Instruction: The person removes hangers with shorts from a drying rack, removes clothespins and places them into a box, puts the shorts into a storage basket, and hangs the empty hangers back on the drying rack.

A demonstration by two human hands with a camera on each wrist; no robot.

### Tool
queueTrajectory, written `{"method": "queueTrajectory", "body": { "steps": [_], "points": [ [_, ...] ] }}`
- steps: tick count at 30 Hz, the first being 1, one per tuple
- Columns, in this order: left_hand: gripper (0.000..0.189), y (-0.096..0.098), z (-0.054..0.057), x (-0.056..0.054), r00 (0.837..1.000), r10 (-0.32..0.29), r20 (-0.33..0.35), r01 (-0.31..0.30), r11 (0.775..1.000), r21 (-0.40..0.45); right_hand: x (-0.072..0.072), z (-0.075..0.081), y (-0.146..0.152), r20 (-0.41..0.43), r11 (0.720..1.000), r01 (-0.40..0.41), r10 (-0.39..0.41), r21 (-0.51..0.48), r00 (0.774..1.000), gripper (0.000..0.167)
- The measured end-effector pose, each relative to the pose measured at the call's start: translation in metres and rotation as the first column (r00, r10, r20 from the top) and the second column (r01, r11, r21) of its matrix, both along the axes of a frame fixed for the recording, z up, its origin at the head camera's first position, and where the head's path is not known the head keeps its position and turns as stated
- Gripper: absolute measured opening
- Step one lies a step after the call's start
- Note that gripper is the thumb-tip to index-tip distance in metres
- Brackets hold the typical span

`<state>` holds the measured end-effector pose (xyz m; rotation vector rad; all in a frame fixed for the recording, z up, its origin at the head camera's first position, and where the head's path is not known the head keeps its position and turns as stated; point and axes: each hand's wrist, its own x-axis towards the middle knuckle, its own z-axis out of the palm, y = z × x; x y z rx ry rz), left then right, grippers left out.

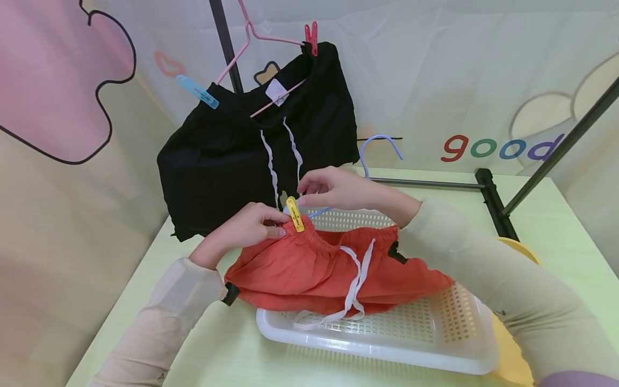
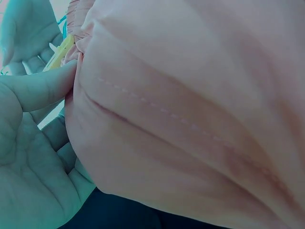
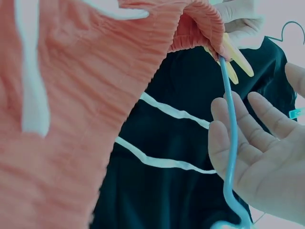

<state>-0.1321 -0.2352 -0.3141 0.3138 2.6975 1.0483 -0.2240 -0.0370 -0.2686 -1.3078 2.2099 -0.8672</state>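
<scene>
Orange-red shorts (image 1: 300, 269) with white drawstrings hang by one waistband corner on a blue hanger (image 3: 231, 148), where a yellow clothespin (image 1: 295, 214) clips the cloth. My left hand (image 1: 246, 228) pinches the waistband beside that clothespin, thumb on the near side. Just past the clothespin, my right hand (image 1: 343, 191) is apart from it; in the right wrist view its fingers (image 3: 257, 119) are loosely spread close to the hanger wire and hold nothing. The shorts' lower part lies over a white basket (image 1: 367, 352).
Black shorts (image 1: 222, 156) hang behind on a pink hanger (image 1: 249, 27), with a blue clothespin (image 1: 198, 91) and a red clothespin (image 1: 314, 38). Black rack bars (image 1: 556, 150) stand at the right. A yellow object (image 1: 512, 349) lies partly hidden beside the basket.
</scene>
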Motion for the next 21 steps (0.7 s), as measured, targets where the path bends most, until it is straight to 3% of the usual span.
{"method": "queueTrajectory", "body": {
  "steps": [21],
  "points": [
    [0.026,-0.001,0.002,0.001,1.000,-0.020,-0.018,0.020,1.000,0.001,0.001,-0.008,-0.029,0.105,0.995,0.041,-0.050,0.087,0.993,0.019]
  ]
}}
